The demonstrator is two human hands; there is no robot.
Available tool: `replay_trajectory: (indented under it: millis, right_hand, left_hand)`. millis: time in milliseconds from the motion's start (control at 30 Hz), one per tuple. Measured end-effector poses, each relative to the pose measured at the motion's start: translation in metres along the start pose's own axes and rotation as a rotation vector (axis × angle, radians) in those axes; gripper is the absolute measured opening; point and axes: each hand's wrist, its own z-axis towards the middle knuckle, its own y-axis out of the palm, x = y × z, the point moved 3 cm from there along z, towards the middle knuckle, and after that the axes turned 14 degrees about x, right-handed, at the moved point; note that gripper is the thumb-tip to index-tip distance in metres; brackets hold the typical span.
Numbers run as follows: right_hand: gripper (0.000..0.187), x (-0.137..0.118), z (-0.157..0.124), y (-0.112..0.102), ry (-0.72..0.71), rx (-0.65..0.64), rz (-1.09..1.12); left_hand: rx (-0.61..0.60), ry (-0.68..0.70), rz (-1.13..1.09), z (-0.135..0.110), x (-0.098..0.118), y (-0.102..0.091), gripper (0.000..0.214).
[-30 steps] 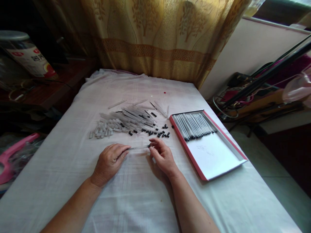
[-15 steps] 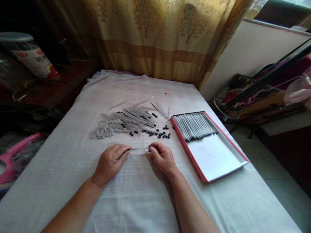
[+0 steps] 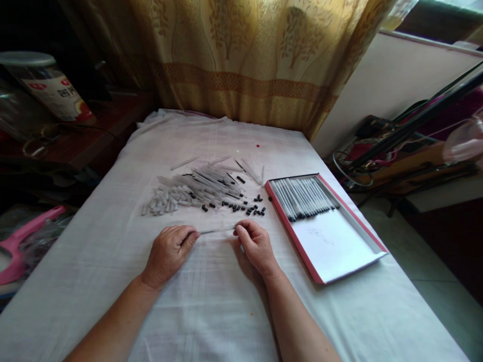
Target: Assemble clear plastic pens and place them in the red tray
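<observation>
Between my two hands stretches a thin, pale pen, held roughly level just above the cloth. My left hand pinches its left end between thumb and fingers. My right hand is closed on the other end, where a dark tip partly shows at the fingertips. Beyond the hands lies a loose heap of clear pen tubes, with short translucent caps at its left. Small black plugs are scattered at its right side.
A shallow red-edged box lid at the right holds a row of pens with black ends. A white cloth covers the table. A gold curtain hangs behind; a plastic jar stands on the left cabinet.
My hands have drawn slightly apart, the left one moving a little left and the right one a little right. More of the pen shows between them.
</observation>
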Motion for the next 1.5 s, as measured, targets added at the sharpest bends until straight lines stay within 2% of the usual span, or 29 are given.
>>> replay_trajectory:
  millis: [167, 333, 667, 1000, 1267, 1500]
  right_hand:
    - [0.016, 0.0005, 0.0011, -0.0008, 0.029, 0.033, 0.028]
    - [0.016, 0.0002, 0.0015, -0.0013, 0.067, 0.042, 0.068]
    - [0.018, 0.0003, 0.0032, 0.0007, 0.057, 0.059, 0.054]
    - [0.02, -0.0015, 0.0042, -0.0001, 0.126, 0.084, 0.143]
    - [0.023, -0.0015, 0.0057, 0.0018, 0.168, 0.07, 0.139]
    - [0.021, -0.0003, 0.0068, 0.0018, 0.173, 0.047, 0.147]
  left_hand:
    - [0.034, -0.018, -0.033, 0.0009, 0.001, 0.0001, 0.036]
    - [-0.025, 0.017, -0.015, 0.0002, -0.0008, 0.0026, 0.039]
    - [0.04, -0.078, -0.103, 0.0015, -0.0011, 0.0019, 0.027]
    - [-0.096, 0.005, -0.031, 0.0009, -0.0038, 0.009, 0.038]
    - [-0.018, -0.067, -0.079, 0.001, -0.0061, 0.009, 0.029]
    - [-0.018, -0.082, -0.093, 0.0008, -0.0043, 0.0096, 0.021]
